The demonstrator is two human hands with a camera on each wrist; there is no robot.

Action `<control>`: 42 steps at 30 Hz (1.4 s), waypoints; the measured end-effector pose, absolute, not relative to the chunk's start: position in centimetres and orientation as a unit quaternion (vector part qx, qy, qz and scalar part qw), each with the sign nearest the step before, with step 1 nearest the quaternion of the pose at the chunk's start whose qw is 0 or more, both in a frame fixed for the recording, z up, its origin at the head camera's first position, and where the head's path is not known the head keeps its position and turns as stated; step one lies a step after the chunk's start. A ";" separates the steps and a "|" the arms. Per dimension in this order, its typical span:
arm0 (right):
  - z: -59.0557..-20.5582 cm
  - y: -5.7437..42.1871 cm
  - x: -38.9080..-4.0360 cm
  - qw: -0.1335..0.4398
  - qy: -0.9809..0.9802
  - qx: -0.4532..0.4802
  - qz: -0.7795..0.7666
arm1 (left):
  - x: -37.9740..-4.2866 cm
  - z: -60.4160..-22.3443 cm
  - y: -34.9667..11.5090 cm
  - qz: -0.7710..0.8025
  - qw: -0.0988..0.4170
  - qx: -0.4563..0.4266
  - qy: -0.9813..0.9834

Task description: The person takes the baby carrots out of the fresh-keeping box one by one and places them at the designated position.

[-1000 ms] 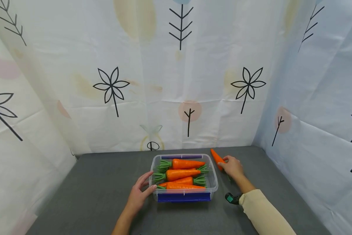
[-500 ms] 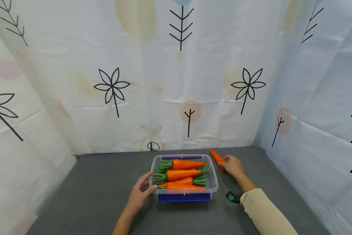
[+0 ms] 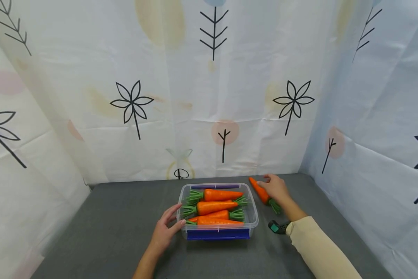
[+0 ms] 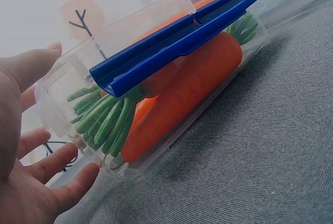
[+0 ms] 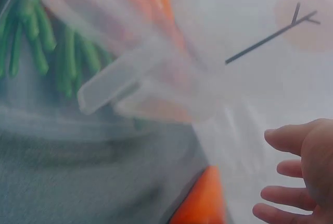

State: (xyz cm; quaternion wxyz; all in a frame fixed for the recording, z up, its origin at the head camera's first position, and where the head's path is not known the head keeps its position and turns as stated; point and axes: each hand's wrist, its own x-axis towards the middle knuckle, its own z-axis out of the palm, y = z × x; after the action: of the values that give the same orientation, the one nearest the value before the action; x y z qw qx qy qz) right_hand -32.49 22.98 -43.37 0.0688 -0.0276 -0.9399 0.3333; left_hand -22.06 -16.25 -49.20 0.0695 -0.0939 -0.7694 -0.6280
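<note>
Treat the loose carrot (image 3: 263,194), on the counter (image 3: 118,232) beside the tub (image 3: 254,215), as probably light, stiff, smooth; pinch mid-body. Note released fingers on right hand (image 3: 278,190) near it, left hand (image 3: 162,233) touching tub.

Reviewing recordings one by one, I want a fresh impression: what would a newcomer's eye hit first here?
Probably the bright orange, green-topped carrots in the clear rectangular plastic box with blue latches on the dark grey table, the left hand at the box's left side. Next, the lone orange, green-topped carrot lying right of the box, the right hand close by. Behind hangs the white cloth backdrop with black line-drawn plants.
</note>
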 end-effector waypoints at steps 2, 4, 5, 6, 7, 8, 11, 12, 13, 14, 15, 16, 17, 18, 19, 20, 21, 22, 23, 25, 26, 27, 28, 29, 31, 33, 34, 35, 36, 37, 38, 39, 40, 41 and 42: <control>-42.7 22.6 -32.6 0.067 -0.936 -0.020 0.346 | -22.0 -49.2 -16.2 -0.628 0.070 -0.094 -0.769; -42.0 22.3 -32.7 0.066 -0.933 -0.010 0.355 | -22.0 -49.3 -16.2 -0.628 0.070 -0.094 -0.769; -41.7 22.1 -32.9 0.064 -0.932 -0.002 0.357 | -22.1 -49.3 -16.2 -0.627 0.070 -0.094 -0.770; -41.3 21.9 -33.0 0.063 -0.931 0.009 0.359 | -22.1 -49.3 -16.2 -0.627 0.070 -0.094 -0.770; -40.9 21.7 -33.2 0.060 -0.930 0.020 0.362 | -22.1 -49.3 -16.2 -0.627 0.070 -0.093 -0.770; -40.5 21.5 -33.4 0.056 -0.929 0.030 0.365 | -22.1 -49.3 -16.2 -0.627 0.070 -0.092 -0.771; -39.4 20.8 -33.9 0.039 -0.924 0.068 0.375 | -22.1 -49.4 -16.3 -0.626 0.072 -0.094 -0.770; -39.0 20.5 -34.0 0.031 -0.922 0.078 0.378 | -22.1 -49.4 -16.3 -0.627 0.074 -0.095 -0.770; -38.7 20.2 -34.2 0.022 -0.919 0.085 0.384 | -22.1 -49.5 -16.3 -0.627 0.075 -0.096 -0.770; -38.4 19.8 -34.3 0.014 -0.918 0.093 0.385 | -22.2 -49.6 -16.4 -0.626 0.077 -0.098 -0.770; -38.0 19.5 -34.3 0.004 -0.916 0.100 0.388 | -22.2 -49.7 -16.4 -0.626 0.078 -0.100 -0.769; -37.7 19.2 -34.3 -0.008 -0.913 0.107 0.393 | -22.2 -49.7 -16.4 -0.627 0.080 -0.101 -0.769; -37.4 18.9 -34.3 -0.017 -0.910 0.119 0.397 | -22.2 -49.8 -16.5 -0.627 0.080 -0.102 -0.769; -37.2 18.6 -34.4 -0.029 -0.905 0.130 0.404 | -22.2 -49.8 -16.5 -0.626 0.080 -0.101 -0.769; -37.1 18.3 -34.3 -0.041 -0.899 0.142 0.412 | -22.2 -49.8 -16.5 -0.626 0.080 -0.101 -0.769; -37.0 18.1 -34.4 -0.051 -0.894 0.156 0.416 | -22.2 -49.8 -16.5 -0.625 0.079 -0.100 -0.770; -36.9 17.8 -34.3 -0.060 -0.889 0.169 0.422 | -22.2 -49.7 -16.5 -0.626 0.077 -0.100 -0.770; -36.9 17.5 -34.3 -0.069 -0.883 0.184 0.426 | -22.2 -49.7 -16.4 -0.626 0.076 -0.099 -0.770; -37.0 17.3 -34.2 -0.077 -0.878 0.198 0.430 | -22.2 -49.6 -16.4 -0.625 0.074 -0.098 -0.771; -37.1 16.8 -34.0 -0.096 -0.871 0.220 0.429 | -22.2 -49.5 -16.4 -0.625 0.071 -0.096 -0.771; -37.2 16.6 -33.9 -0.109 -0.867 0.233 0.427 | -22.2 -49.5 -16.4 -0.625 0.069 -0.096 -0.772; -37.3 16.3 -33.8 -0.125 -0.861 0.246 0.426 | -22.2 -49.6 -16.3 -0.625 0.069 -0.095 -0.772; -37.5 16.2 -33.7 -0.142 -0.855 0.261 0.425 | -22.3 -49.6 -16.3 -0.625 0.069 -0.096 -0.772; -37.6 16.0 -33.7 -0.159 -0.849 0.271 0.426 | -22.3 -49.6 -16.3 -0.625 0.070 -0.096 -0.772; -38.1 15.7 -33.6 -0.188 -0.838 0.290 0.423 | -22.3 -49.7 -16.3 -0.624 0.074 -0.099 -0.771; -38.6 15.5 -33.6 -0.203 -0.831 0.298 0.423 | -22.3 -49.6 -16.4 -0.625 0.077 -0.101 -0.770; -38.8 15.4 -33.6 -0.207 -0.831 0.298 0.423 | -22.2 -49.6 -16.4 -0.625 0.078 -0.101 -0.770; -39.0 15.2 -33.6 -0.211 -0.830 0.295 0.424 | -22.2 -49.5 -16.4 -0.624 0.079 -0.102 -0.771; -39.2 15.1 -33.6 -0.211 -0.830 0.293 0.424 | -22.2 -49.5 -16.4 -0.624 0.078 -0.102 -0.771; -39.3 14.9 -33.6 -0.213 -0.831 0.290 0.425 | -22.2 -49.5 -16.4 -0.623 0.078 -0.103 -0.772; -39.5 14.8 -33.6 -0.215 -0.831 0.287 0.424 | -22.2 -49.4 -16.5 -0.624 0.077 -0.102 -0.771; -39.6 14.6 -33.6 -0.218 -0.833 0.284 0.422 | -22.2 -49.5 -16.5 -0.624 0.077 -0.103 -0.771; -39.8 14.5 -33.6 -0.220 -0.835 0.280 0.420 | -22.2 -49.5 -16.5 -0.625 0.077 -0.103 -0.770; -40.0 14.3 -33.7 -0.221 -0.837 0.278 0.417 | -22.2 -49.5 -16.5 -0.625 0.077 -0.103 -0.770; -40.1 14.2 -33.7 -0.221 -0.838 0.278 0.414 | -22.1 -49.5 -16.4 -0.626 0.077 -0.103 -0.769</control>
State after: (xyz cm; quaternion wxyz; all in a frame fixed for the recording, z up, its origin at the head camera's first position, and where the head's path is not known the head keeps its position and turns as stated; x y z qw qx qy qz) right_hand -33.74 14.21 -40.15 -0.2210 0.2783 -0.8381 0.4139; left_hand -22.15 -16.45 -49.45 0.0767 -0.1032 -0.7690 -0.6262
